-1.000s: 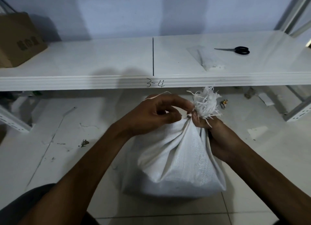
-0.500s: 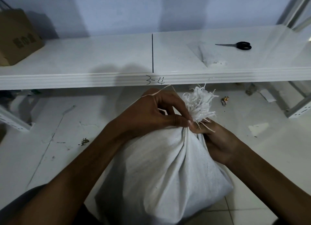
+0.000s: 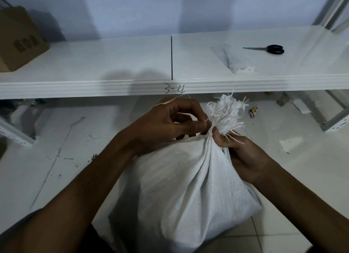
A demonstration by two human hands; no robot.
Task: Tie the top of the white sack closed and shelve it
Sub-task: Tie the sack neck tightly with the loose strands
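White tiled floor (image 3: 56, 177): white woven plastic sack (image 3: 188, 186) on or just over it (cannot tell which). At gathered neck, left hand (image 3: 166, 124) pinches, right hand (image 3: 245, 156) grips under frayed top. Beyond: white metal shelf (image 3: 113, 59) holding black-handled scissors (image 3: 272, 49), brown cardboard box (image 3: 18, 41).

White sack (image 3: 185, 186): neck is covered by thumb of left grip (image 3: 170, 124) & fingertips of right grip (image 3: 243, 154), so can't tell if there's a knot; thin string (image 3: 166, 102) over the left knuckles vanishes into the curled fingers, and the sack's near-left bottom is behind left forearm (image 3: 85, 186) and cut by near edge. Cardboard box (image 3: 20, 39) at far left of shelf (image 3: 94, 63) is cut by left edge, print too blurred to read; shelf upright (image 3: 332, 8) far right runs out of pic. Small gold-grey thing (image 3: 253, 111) on floor (image 3: 56, 158) right of sack is too small to ID, and contents of clear bag (image 3: 232, 59) on shelf are just a white blur.
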